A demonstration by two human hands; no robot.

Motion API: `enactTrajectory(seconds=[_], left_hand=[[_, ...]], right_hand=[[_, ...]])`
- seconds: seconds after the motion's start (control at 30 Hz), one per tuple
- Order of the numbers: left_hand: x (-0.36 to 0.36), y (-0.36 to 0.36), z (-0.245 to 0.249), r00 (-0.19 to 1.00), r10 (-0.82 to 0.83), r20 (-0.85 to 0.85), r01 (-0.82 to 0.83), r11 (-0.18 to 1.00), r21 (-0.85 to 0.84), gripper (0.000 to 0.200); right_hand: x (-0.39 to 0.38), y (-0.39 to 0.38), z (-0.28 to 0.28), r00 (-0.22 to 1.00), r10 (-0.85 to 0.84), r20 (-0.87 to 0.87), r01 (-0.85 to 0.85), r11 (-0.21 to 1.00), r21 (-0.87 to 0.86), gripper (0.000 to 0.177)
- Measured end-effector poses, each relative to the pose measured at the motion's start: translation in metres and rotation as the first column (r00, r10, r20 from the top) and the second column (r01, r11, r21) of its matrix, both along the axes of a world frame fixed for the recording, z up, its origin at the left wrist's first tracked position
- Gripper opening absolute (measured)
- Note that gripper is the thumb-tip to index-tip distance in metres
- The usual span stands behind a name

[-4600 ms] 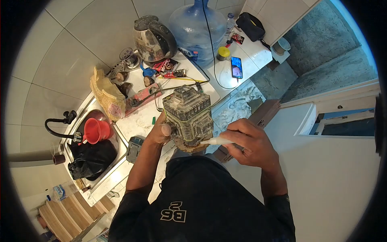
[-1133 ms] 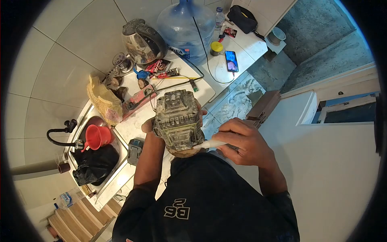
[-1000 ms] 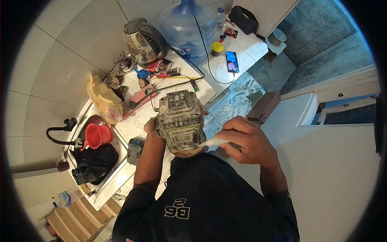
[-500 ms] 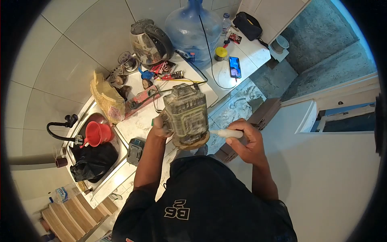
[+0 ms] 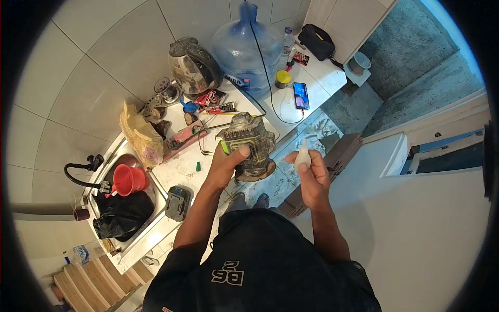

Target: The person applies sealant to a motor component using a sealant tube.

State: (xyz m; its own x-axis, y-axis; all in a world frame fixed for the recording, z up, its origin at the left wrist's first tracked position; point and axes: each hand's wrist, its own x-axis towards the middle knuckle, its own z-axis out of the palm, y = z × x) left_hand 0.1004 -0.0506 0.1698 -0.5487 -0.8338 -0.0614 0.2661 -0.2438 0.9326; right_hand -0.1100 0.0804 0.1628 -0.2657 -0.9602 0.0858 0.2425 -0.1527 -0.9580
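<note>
My left hand [image 5: 228,164] grips a dust-caked power tool [image 5: 249,143] with a round disc-like base at its lower end, its thumb lying across the body. A patch of bright green shows by the fingers. Held upright in my right hand [image 5: 313,177] is a small white squeeze bottle [image 5: 300,158] with a pointed nozzle, right of the tool and apart from it. On the counter below my left hand's side sit a small green cap [image 5: 198,166] and a dark battery pack [image 5: 178,203].
A sink [image 5: 156,195] holds a red dipper [image 5: 129,179] and a black plastic bag [image 5: 122,216]. Along the wall stand a dusty kettle [image 5: 192,65] and a big blue water jug [image 5: 249,47]. A phone [image 5: 301,96] with a cable lies near the counter edge.
The power tool has turned and tilted, and my left thumb now shows across it. My right hand has drawn the bottle away from the tool and tipped its nozzle upward.
</note>
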Motion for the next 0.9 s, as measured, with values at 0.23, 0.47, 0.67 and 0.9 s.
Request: enactTrajectory(seconds=[0.23,0.47,0.67,0.9], left_hand=[[-0.01,0.007,0.002,0.995,0.046,0.087,-0.046,0.999,-0.005,0.066],[-0.029,0.016,-0.012,0.967,0.161,0.195,-0.141,0.984,-0.112,0.081],[-0.032,0.026,-0.013,0.833,0.251,0.493,-0.119,0.951,-0.284,0.086],[-0.016,0.018,-0.003,0.948,0.084,0.307,0.028,0.939,-0.343,0.059]], right_hand=[[0.024,-0.036,0.021,0.995,-0.06,0.078,0.065,0.995,-0.071,0.032],[0.044,-0.068,0.011,0.931,-0.151,0.331,0.143,0.988,0.049,0.028],[0.042,-0.082,-0.001,0.895,-0.269,0.357,0.241,0.963,0.122,0.025],[0.015,-0.078,0.016,0.854,-0.296,0.427,0.224,0.951,0.211,0.038]])
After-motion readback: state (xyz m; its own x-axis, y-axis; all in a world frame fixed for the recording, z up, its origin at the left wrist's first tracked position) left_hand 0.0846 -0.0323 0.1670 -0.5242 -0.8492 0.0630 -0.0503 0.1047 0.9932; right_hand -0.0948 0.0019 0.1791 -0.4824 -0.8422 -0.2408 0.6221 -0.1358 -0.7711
